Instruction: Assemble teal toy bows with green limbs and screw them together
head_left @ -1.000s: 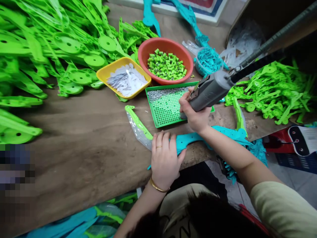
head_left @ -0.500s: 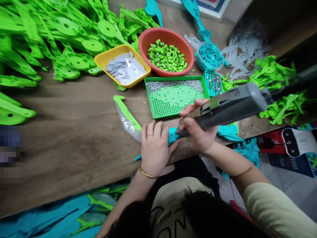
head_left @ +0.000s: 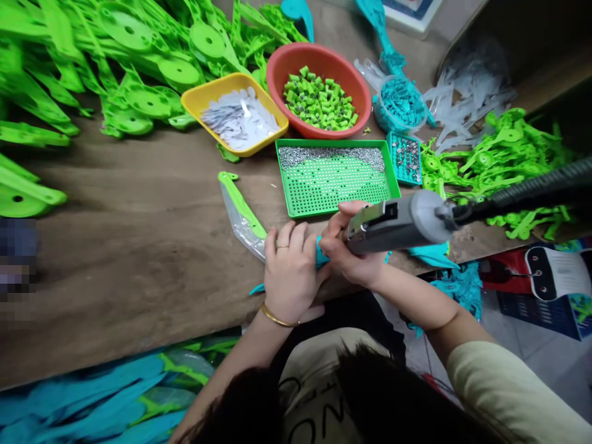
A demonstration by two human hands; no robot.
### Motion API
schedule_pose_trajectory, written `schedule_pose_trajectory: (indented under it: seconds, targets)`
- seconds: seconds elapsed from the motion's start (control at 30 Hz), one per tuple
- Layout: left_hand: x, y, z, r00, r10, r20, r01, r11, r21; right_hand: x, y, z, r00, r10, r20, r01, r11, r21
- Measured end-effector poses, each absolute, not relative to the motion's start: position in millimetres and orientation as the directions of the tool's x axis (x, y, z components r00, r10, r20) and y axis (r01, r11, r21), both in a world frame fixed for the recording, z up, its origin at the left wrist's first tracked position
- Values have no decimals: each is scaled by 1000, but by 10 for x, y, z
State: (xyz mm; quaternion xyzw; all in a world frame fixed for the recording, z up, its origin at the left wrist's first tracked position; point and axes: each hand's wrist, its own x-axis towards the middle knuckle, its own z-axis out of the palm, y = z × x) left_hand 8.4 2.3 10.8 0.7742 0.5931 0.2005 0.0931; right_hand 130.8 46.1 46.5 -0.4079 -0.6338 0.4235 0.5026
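My left hand (head_left: pixel 291 265), with a ring and a bracelet, is closed over a turquoise plastic part (head_left: pixel 322 254) and presses it on the table. Out past its fingers to the left reaches a curved bright green strip (head_left: pixel 241 202) with a clear plastic blade (head_left: pixel 247 237) along it. My right hand (head_left: pixel 354 264) is wrapped around a grey electric screwdriver (head_left: pixel 393 223), close beside the left. The tool leans with its rear end up to the right. Its tip is hidden behind my right fingers, over the turquoise part.
Beyond my hands lies a green perforated tray (head_left: pixel 337 185) of small screws. Around it stand a yellow tray (head_left: pixel 189 103) of whitish strips, a red bowl (head_left: pixel 272 68) of green pieces and a small turquoise tray (head_left: pixel 393 163). Green parts (head_left: pixel 129 37) heap at left. A cable (head_left: pixel 531 185) trails right.
The screwdriver's rear end has swung left and down in view, and my right hand has moved a little left, closer to my left hand. The tip, seen earlier on the turquoise part, is now hidden.
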Motion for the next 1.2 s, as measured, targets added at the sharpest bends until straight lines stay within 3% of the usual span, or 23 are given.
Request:
schedule_pose_trajectory:
  seconds: [0.1,0.2,0.27,0.47,0.67,0.87,1.07,1.2]
  targets:
    - [16,-14,167,193,962,192,895,-253,367,1337,673,646,-19,927,375,42,375,-926]
    - [-23,-27,239,179,970,163,922,-223,315,1399,1005,693,216,890,401,143,378,-915]
    - [8,6,276,220,966,134,921,-251,299,1429,1182,615,275,877,394,179,356,-917]
    - [150,171,265,368,925,89,867,-376,328,1443,1256,339,239,880,411,172,378,-910]
    - [134,176,234,334,935,118,861,-354,367,1496,1229,312,170,918,359,178,330,-927]
    - [136,171,227,329,937,114,865,-347,362,1494,1246,294,187,894,407,149,384,-911]
    - [126,177,214,292,949,121,858,-316,404,1505,1070,631,265,827,496,92,490,-867]
    - [138,179,215,271,950,153,850,-311,426,1498,733,712,134,900,415,120,401,-908]
